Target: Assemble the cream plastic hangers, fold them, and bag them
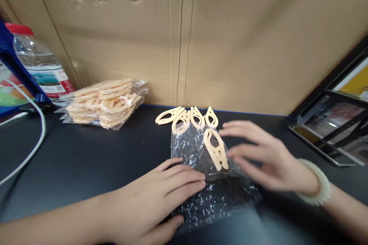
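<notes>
My left hand (163,195) lies flat, fingers stretched out, on the left part of a crinkled clear plastic bag (198,203). One peach-coloured folded clothes hanger (215,149) rests on the bag's upper part. My right hand (261,155), slightly blurred and wearing a pale beaded bracelet, hovers just right of that hanger with its fingers apart. Whether its fingertips touch the hanger or the bag's edge, I cannot tell. Several more folded hangers (197,118) lie in a row behind, some overlapping the bag's top end.
A stack of bagged peach hangers (103,103) sits at the back left. Behind it stands a water bottle (43,65) with a red cap; a white cable (42,130) curves nearby. Cardboard (244,46) walls off the back. A black-framed rack (330,122) stands right on the black table (115,153).
</notes>
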Available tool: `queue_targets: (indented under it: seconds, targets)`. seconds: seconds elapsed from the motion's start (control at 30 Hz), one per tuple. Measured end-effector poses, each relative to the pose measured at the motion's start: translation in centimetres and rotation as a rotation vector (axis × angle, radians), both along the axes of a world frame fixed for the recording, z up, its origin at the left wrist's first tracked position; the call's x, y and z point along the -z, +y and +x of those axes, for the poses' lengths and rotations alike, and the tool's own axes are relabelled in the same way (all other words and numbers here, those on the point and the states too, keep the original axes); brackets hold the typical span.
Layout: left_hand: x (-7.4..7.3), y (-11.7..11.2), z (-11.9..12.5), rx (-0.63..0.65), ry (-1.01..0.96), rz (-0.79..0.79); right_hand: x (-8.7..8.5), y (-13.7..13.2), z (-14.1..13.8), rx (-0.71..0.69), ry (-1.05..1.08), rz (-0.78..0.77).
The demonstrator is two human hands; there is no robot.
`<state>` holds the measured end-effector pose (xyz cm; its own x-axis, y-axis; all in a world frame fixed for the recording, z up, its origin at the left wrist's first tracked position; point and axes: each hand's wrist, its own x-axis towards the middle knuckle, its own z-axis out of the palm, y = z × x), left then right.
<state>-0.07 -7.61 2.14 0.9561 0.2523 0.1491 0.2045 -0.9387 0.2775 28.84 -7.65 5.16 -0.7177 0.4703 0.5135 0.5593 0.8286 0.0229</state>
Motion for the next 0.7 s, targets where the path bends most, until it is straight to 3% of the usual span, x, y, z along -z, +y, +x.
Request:
queue_targets:
  seconds: [0.07, 0.1, 0.23, 0.33, 0.5, 0.7]
  targets:
    - [0.2, 0.0, -0.1, -0.004, -0.012, -0.003, -0.4, 3.1, 1.8, 0.078, 0.070, 0.055]
    - [0.3, -0.1, -0.1, -0.004, -0.022, -0.003, -0.3, 4.9, 2.6, 0.120, -0.004, 0.037]
    - [0.4, -0.2, -0.2, 0.008, -0.063, 0.015, 1.9, 11.8, 4.3, 0.193, -0.327, -0.146]
    - [0.4, -0.4, -0.3, 0.006, -0.074, 0.016, 3.6, 14.8, 3.7, 0.191, -0.392, -0.207]
    - [0.3, -0.5, -0.4, -0.003, -0.085, 0.026, 3.8, 15.6, 2.5, 0.214, -0.422, -0.238]
    - [0.3, -0.6, -0.5, -0.003, -0.083, 0.024, 1.8, 13.1, 5.5, 0.230, -0.413, -0.338]
